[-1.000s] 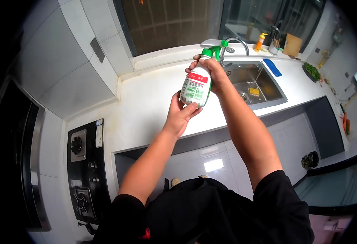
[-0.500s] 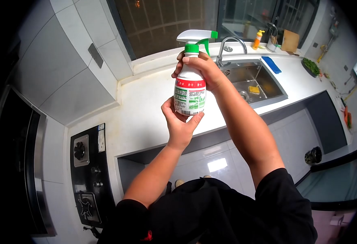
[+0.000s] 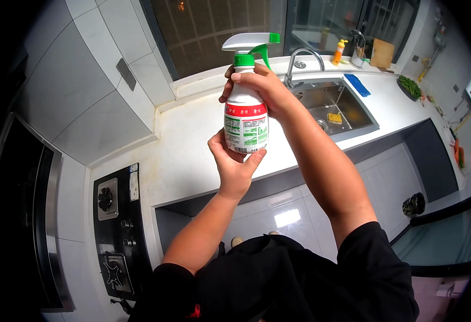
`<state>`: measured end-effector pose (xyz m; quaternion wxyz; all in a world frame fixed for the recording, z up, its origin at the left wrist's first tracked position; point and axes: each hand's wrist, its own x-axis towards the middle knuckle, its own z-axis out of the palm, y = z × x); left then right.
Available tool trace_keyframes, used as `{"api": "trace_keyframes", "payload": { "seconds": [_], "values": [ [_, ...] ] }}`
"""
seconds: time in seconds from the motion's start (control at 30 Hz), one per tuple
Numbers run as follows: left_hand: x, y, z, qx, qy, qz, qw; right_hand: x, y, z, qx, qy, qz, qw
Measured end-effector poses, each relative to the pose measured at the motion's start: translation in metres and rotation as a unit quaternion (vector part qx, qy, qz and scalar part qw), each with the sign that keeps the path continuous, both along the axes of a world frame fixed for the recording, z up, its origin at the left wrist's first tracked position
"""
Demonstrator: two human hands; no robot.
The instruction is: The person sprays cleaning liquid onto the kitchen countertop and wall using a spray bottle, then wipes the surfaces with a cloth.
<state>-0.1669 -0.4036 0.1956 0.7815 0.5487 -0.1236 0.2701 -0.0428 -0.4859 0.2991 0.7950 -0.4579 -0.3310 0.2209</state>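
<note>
A white spray bottle (image 3: 246, 115) with a green collar, green trigger and a red, white and green label is held upright above the white counter (image 3: 184, 134). My right hand (image 3: 262, 88) is wrapped round its neck just below the collar. The base of the bottle rests in my left hand (image 3: 235, 163), with the thumb at its lower right edge and the fingers partly hidden behind it. The printed side of the label faces me.
Right of the bottle are a faucet (image 3: 305, 52) and a sink (image 3: 348, 110) holding a yellow sponge (image 3: 334, 118). A blue cloth (image 3: 357, 85), an orange bottle (image 3: 339, 52) and greens (image 3: 410, 87) sit further right. At the left is a gas stove (image 3: 118, 231).
Over the last second the bottle has gone from tilted to upright and shifted slightly left, both hands moving with it. Its spray head now shows side-on.
</note>
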Motion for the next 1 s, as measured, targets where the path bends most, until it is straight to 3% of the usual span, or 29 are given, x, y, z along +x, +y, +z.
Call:
{"api": "trace_keyframes", "payload": {
  "seconds": [1.0],
  "values": [
    [-0.005, 0.005, 0.002, -0.021, 0.005, -0.036, 0.999, -0.011, 0.004, 0.011, -0.043, -0.019, -0.038, 0.998]
  ]
}}
